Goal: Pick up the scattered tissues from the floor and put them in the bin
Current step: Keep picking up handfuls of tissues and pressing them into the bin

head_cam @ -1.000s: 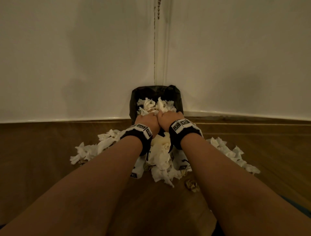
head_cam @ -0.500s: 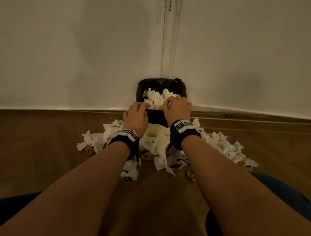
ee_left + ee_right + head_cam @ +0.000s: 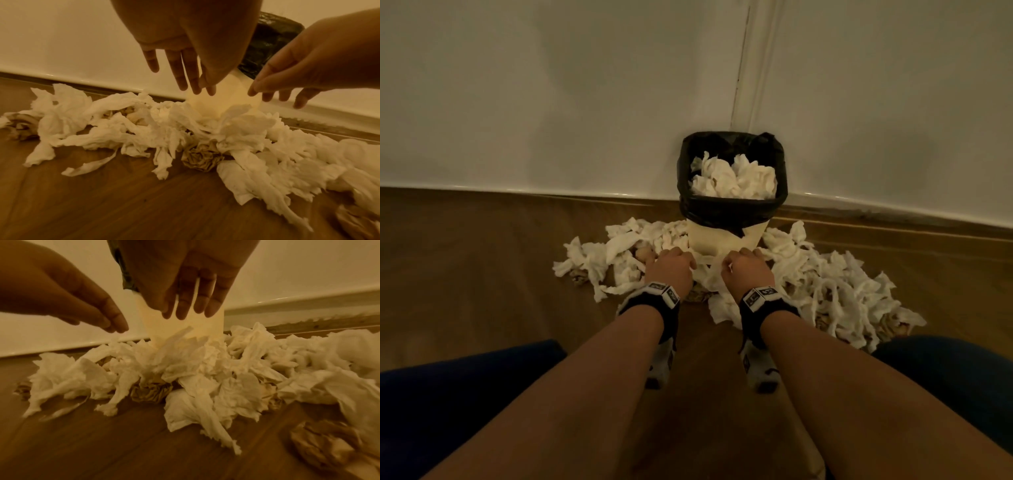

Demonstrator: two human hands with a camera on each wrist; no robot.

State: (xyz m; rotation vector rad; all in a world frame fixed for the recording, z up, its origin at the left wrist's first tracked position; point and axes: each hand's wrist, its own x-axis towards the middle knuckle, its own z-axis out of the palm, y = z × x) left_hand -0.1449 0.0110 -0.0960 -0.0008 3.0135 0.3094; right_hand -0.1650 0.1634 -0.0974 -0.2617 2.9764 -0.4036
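A cream bin [image 3: 722, 240] with a black liner [image 3: 729, 209] stands in the corner, heaped with white tissues [image 3: 732, 178]. More white tissues [image 3: 825, 287] lie scattered on the wooden floor around its base, also seen as a pile [image 3: 185, 133] in the left wrist view and a pile [image 3: 195, 369] in the right wrist view. My left hand [image 3: 673, 265] and right hand [image 3: 744, 269] hover side by side just above the pile in front of the bin. The left hand [image 3: 185, 84] and right hand [image 3: 185, 311] hang with straight fingers pointing down and hold nothing.
Crumpled brown paper balls [image 3: 201, 159] lie mixed in with the tissues. White walls and a skirting board [image 3: 517, 190] close in behind the bin. My knees in dark blue [image 3: 448, 394] frame the bare wooden floor [image 3: 705, 394] near me.
Both hands came off the bin's top, leaving their tissues inside, and dropped to the floor pile in front of it. My head pulled back.
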